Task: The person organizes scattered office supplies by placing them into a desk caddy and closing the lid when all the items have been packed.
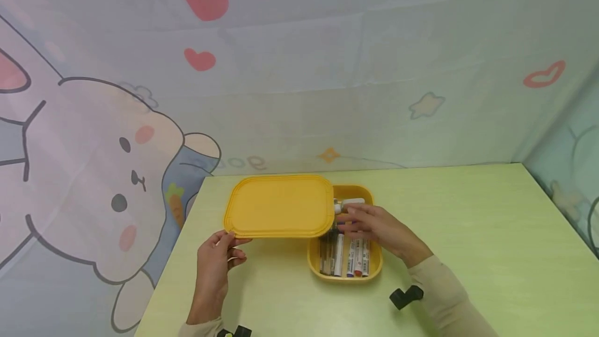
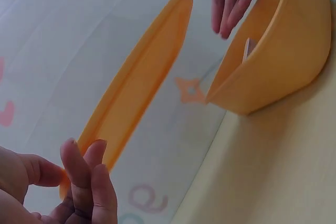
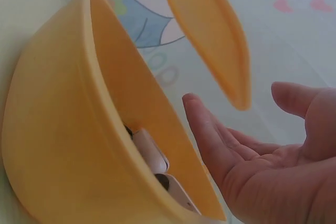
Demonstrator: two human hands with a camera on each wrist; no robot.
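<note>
My left hand (image 1: 216, 264) pinches the near left corner of a yellow lid (image 1: 280, 206) between thumb and fingers. Held above the table, the lid covers part of a yellow box (image 1: 345, 277) from the head view. Over the box's right side is my right hand (image 1: 374, 227), its fingers extended and holding nothing. A gap shows between that hand and the lid (image 3: 210, 30) in the right wrist view. Inside the box lie several markers (image 1: 358, 258) with white barrels, dark slender pens (image 1: 327, 256) and a white object (image 1: 353, 202) at the back.
The box stands on a pale green table (image 1: 449, 233). Behind the table hangs a cloth backdrop (image 1: 299, 92) printed with a rabbit, hearts and stars. Black wrist mounts (image 1: 406, 297) sit on both sleeves.
</note>
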